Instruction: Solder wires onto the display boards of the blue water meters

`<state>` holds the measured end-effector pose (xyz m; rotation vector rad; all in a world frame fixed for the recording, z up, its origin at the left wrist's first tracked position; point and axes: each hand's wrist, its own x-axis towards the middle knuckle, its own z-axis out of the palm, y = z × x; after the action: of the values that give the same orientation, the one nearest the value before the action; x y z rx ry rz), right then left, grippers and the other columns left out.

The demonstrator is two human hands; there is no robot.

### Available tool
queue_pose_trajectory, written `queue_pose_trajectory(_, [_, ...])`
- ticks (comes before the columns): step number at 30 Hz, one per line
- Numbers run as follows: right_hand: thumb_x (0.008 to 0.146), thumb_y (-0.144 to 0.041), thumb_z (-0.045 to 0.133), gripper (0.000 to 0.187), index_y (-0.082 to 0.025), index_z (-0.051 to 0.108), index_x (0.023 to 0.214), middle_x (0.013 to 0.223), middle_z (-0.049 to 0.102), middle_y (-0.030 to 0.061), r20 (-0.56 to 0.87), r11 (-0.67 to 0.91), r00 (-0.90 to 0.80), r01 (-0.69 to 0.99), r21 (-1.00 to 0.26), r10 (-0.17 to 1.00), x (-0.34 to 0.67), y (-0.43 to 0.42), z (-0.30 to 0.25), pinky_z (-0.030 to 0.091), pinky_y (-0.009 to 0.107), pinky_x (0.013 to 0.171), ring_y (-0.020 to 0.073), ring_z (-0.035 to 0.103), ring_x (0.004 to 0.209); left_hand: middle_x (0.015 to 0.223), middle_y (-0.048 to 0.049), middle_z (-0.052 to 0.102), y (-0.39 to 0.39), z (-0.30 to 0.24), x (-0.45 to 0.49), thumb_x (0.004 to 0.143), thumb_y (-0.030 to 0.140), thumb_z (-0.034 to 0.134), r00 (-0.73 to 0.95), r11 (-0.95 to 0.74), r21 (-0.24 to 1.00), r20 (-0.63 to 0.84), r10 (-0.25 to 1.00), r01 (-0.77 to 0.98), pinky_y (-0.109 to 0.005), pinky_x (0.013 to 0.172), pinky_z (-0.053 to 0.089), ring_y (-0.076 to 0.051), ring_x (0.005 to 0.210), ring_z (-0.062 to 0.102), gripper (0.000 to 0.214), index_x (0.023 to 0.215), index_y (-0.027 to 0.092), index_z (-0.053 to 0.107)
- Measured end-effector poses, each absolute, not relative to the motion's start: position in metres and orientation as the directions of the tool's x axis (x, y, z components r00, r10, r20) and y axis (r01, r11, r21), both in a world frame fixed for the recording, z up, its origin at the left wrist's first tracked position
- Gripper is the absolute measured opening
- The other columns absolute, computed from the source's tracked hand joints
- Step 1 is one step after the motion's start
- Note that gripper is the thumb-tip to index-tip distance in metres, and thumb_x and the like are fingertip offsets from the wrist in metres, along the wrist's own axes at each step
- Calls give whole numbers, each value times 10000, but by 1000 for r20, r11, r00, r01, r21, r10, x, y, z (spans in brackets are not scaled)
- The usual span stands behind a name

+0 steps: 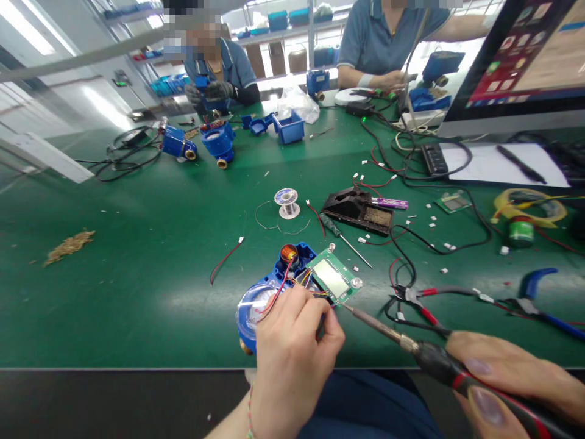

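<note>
My left hand [292,344] is closed in a pinch on thin wires at the edge of a green circuit board [333,277]. That board lies tilted on a blue meter body [269,292] with a clear dial window. My right hand [507,375] grips a soldering iron [397,335], and its tip touches the board's near edge beside my left fingers. Red and black wires [274,292] run from the board over the meter.
A solder spool [287,203], a screwdriver [345,239], a black iron stand [361,210], loose cut wires, blue-handled pliers [543,299] and tape rolls [530,207] lie on the green mat. Two other people work on blue meters across the table. A monitor [521,55] stands at the right.
</note>
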<state>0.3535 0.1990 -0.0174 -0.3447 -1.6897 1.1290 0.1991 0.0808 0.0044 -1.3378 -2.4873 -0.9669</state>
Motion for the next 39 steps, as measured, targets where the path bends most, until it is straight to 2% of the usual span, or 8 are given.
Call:
queue_pose_trajectory(6, [708, -104, 628, 162, -179, 639, 851, 735, 599, 25, 533, 477, -476, -245, -844, 699, 351, 201, -12, 465, 287, 565, 167, 578, 686, 678, -18, 560, 77, 6, 201, 748, 105, 572, -549, 359, 448, 430, 717, 819, -322, 642, 385, -177, 669, 510, 94, 678, 167, 572])
queue_pose_trajectory(10, [706, -136, 633, 125, -194, 625, 816, 722, 601, 21, 476, 437, -465, -196, -878, 747, 350, 202, -11, 465, 295, 555, 177, 582, 676, 708, -18, 564, 74, 7, 203, 744, 163, 634, -517, 375, 382, 404, 754, 845, -328, 633, 373, -193, 685, 503, 83, 713, 175, 559])
queue_pose_trajectory(13, [709, -128, 624, 124, -190, 624, 816, 687, 586, 10, 508, 446, -459, -245, -861, 729, 348, 202, -12, 456, 302, 563, 166, 566, 637, 708, -26, 553, 74, 6, 204, 768, 132, 604, -527, 420, 330, 390, 755, 845, -334, 636, 377, -200, 691, 496, 88, 713, 174, 548])
queue_pose_trajectory(17, [712, -115, 619, 135, -198, 627, 818, 700, 590, 27, 460, 400, -466, -226, -888, 756, 345, 203, -11, 451, 312, 546, 182, 565, 663, 699, -34, 550, 74, 4, 205, 787, 90, 553, -542, 421, 350, 420, 728, 837, -331, 633, 397, -193, 684, 499, 101, 719, 165, 557])
queue_pose_trajectory(19, [709, -111, 620, 136, -192, 626, 818, 704, 591, 28, 481, 422, -474, -233, -876, 737, 345, 205, -13, 455, 313, 550, 183, 564, 669, 694, -32, 551, 74, 4, 205, 793, 95, 548, -542, 406, 372, 426, 724, 835, -324, 629, 403, -186, 678, 504, 99, 723, 165, 563])
queue_pose_trajectory(24, [718, -83, 599, 179, -167, 620, 875, 701, 578, -5, 629, 530, -504, -345, -775, 592, 347, 215, -25, 451, 300, 552, 154, 559, 616, 689, -23, 562, 73, 3, 205, 799, 96, 542, -539, 394, 381, 439, 719, 836, -317, 641, 413, -173, 677, 518, 111, 719, 168, 565])
queue_pose_trajectory(34, [710, -49, 581, 193, -139, 610, 879, 748, 585, 8, 639, 528, -500, -363, -768, 585, 348, 217, -30, 455, 309, 600, 158, 570, 643, 684, -26, 566, 74, 4, 204, 805, 95, 538, -544, 394, 391, 434, 718, 832, -314, 631, 416, -169, 665, 524, 114, 715, 160, 567])
queue_pose_trajectory(39, [715, -60, 575, 192, -156, 611, 878, 728, 586, 1, 626, 513, -511, -361, -778, 589, 347, 217, -28, 446, 311, 560, 161, 565, 627, 676, -22, 560, 74, 5, 204, 811, 109, 524, -543, 397, 385, 433, 719, 833, -304, 625, 417, -165, 662, 525, 120, 714, 166, 568])
